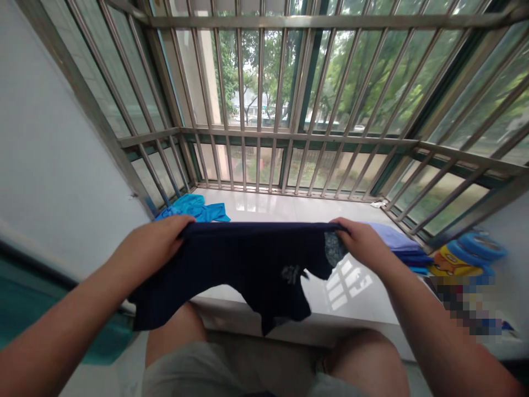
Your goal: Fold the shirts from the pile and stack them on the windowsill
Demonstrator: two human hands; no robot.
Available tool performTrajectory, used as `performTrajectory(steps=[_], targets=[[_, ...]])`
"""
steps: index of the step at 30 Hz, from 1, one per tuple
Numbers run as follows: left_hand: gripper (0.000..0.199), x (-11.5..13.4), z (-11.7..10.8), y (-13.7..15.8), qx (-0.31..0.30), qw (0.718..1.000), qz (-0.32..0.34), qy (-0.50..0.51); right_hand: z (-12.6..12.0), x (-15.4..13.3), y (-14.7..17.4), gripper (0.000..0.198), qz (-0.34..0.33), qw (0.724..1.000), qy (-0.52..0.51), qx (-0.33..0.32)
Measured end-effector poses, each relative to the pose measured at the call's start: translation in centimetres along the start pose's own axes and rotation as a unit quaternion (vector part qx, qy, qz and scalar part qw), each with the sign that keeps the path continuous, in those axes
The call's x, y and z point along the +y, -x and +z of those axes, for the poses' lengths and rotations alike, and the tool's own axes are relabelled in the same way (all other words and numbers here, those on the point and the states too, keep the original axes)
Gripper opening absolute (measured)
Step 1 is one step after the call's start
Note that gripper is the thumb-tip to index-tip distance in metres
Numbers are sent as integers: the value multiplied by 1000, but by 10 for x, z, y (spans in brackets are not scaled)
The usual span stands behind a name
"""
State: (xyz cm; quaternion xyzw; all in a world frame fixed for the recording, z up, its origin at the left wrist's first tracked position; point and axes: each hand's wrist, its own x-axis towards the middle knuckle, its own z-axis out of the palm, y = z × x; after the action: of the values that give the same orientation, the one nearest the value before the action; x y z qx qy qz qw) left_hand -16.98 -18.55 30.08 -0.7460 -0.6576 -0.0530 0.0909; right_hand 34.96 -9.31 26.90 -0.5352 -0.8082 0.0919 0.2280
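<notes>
Head view: left hand [155, 242] and right hand [363, 241] pinch the dark garment [243, 253] taut mid-frame; its hanging lower edge could crease if either grip slips.

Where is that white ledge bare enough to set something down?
Behind the dark garment, between the blue cloth and folded stack, the white ledge lies bare toward the window bars. The right end is crowded: stack beside a blue-and-yellow container.

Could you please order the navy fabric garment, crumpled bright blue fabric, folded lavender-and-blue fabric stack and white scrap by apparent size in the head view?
1. Navy garment
2. Bright blue fabric and folded stack, too alike to rank
3. White scrap
</notes>
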Motion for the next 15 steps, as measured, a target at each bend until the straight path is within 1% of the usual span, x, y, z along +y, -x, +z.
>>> performTrajectory(steps=[2, 4, 6, 8, 10, 12, 13, 15], targets=[[45, -4, -22, -38, -6, 998, -38, -58, -27, 0, -32, 27, 35, 995, 87, 44], [43, -4, -42, -76, 0, 994, -68, -87, -50, -2, -62, 27, 71, 984, 145, 79], [41, -1, -59, -105, 23, 992, -84, -87, -74, -7, -83, 29, 92, 975, 165, 114], [41, 2, -72, -120, 50, 992, -89, -77, -98, -14, -89, 30, 92, 970, 162, 154], [41, 6, -77, -119, 74, 990, -91, -76, -116, -21, -80, 30, 64, 967, 154, 193], [46, 8, -70, -106, 88, 990, -86, -75, -121, -25, -60, 30, 10, 967, 147, 207], [48, 9, -60, -97, 87, 990, -79, -72, -117, -25, -48, 30, -21, 969, 146, 198], [44, 12, -28, -74, 66, 994, -58, -58, -93, -18, -21, 28, -68, 976, 146, 148]])
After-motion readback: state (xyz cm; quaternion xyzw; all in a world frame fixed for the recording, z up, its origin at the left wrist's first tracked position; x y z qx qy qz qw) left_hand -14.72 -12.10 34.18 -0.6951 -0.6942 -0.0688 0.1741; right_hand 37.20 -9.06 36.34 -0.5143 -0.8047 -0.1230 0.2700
